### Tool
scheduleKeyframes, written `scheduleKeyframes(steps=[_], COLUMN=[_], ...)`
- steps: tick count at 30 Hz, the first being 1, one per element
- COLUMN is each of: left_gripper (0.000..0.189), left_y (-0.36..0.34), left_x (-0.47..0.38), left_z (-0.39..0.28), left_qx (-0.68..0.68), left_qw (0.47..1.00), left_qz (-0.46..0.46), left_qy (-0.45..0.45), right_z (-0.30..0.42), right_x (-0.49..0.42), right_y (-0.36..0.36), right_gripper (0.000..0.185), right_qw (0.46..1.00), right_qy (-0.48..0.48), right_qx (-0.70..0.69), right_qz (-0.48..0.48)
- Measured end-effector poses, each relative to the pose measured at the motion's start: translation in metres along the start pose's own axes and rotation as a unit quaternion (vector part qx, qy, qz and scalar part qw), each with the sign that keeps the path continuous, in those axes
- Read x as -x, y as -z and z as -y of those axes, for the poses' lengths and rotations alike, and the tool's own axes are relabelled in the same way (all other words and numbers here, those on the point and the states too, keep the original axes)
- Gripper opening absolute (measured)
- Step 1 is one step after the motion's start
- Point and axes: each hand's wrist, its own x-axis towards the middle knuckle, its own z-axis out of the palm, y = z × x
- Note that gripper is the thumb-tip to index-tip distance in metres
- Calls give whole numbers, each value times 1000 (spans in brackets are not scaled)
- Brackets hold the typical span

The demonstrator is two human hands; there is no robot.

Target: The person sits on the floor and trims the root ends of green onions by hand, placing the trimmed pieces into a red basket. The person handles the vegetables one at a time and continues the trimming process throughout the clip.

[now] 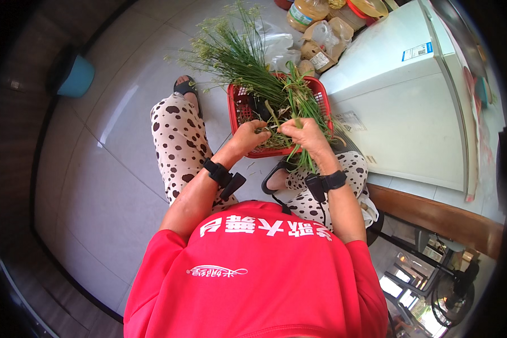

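Observation:
A red plastic basket [232, 110] stands on the floor between my feet. Across its far side lies a thick bunch of long green stalks with pale flower heads [245, 67]. Leafy green stems [298, 91] fill its right side, and loose yellowish trimmings [274, 141] lie at the near end. My right hand [306, 134] pinches a green stalk [298, 122] above the basket's near right part. Just left of it, my left hand [250, 136] hovers over the trimmings, thumb and forefinger apart. A dark object [258, 107] is partly hidden under the stalks.
A white fridge-like appliance [397, 114] stands close on the right. Beyond the basket are plastic bags [279, 46], a cardboard box [319, 50] and a large jar [306, 14]. A blue bin [77, 78] sits by the left wall. A fan [452, 295] is at lower right.

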Motion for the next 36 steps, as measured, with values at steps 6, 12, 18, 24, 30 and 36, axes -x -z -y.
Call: scheduleKeyframes(steps=[6, 12, 18, 24, 30, 36], left_gripper=[49, 44, 36, 34, 24, 17], left_y=[3, 5, 4, 5, 8, 4], left_x=[3, 7, 9, 5, 7, 10], left_z=[-1, -11, -18, -9, -6, -12], left_qx=[57, 74, 86, 115, 161, 175], left_qw=[996, 995, 993, 991, 983, 974], left_qz=[-2, 5, 59, 55, 92, 146], left_qy=[74, 63, 54, 40, 16, 3], right_z=[0, -1, -3, -15, -16, -9], right_x=[5, 18, 21, 13, 13, 18], right_y=[32, 66, 71, 70, 70, 70], right_gripper=[24, 24, 20, 23, 24, 23], right_qw=[990, 915, 869, 865, 819, 802], right_qy=[-26, 21, 69, 114, 109, 119], right_qx=[-137, -403, -490, -459, -541, -561], right_qz=[-20, -6, 3, -167, -158, -165])
